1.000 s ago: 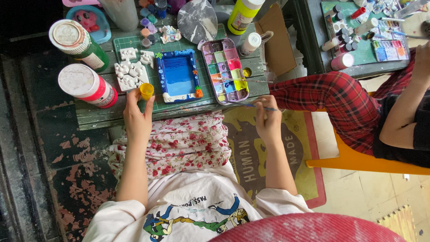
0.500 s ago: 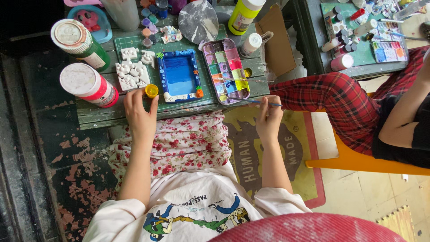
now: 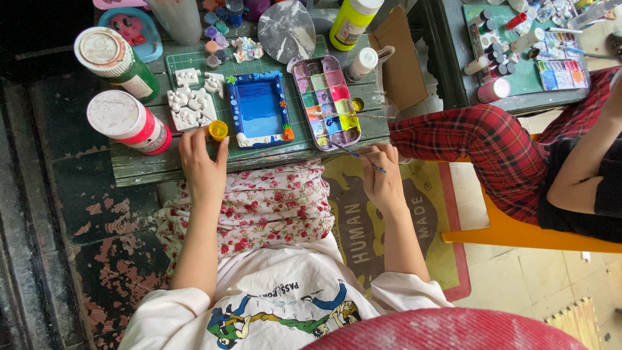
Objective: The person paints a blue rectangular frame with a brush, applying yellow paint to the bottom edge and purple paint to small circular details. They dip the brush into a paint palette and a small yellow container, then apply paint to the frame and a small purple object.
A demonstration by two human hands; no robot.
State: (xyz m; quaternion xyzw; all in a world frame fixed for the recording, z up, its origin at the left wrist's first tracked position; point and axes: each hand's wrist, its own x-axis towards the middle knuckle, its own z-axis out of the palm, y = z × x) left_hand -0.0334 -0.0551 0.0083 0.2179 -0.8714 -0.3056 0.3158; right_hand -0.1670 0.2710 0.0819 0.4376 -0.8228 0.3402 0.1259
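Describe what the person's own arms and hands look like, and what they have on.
Both forearms are bare from the elbow down. The left hand and right hand are bare too: no gloves, and no rings, watch or bracelets that I can see. Short, loose, pale pink sleeves of a T-shirt with a colourful printed picture end near the elbows.

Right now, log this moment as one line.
left hand: on yellow pot | right hand: holding brush | brush tip: at palette | blue tray: between hands, on table
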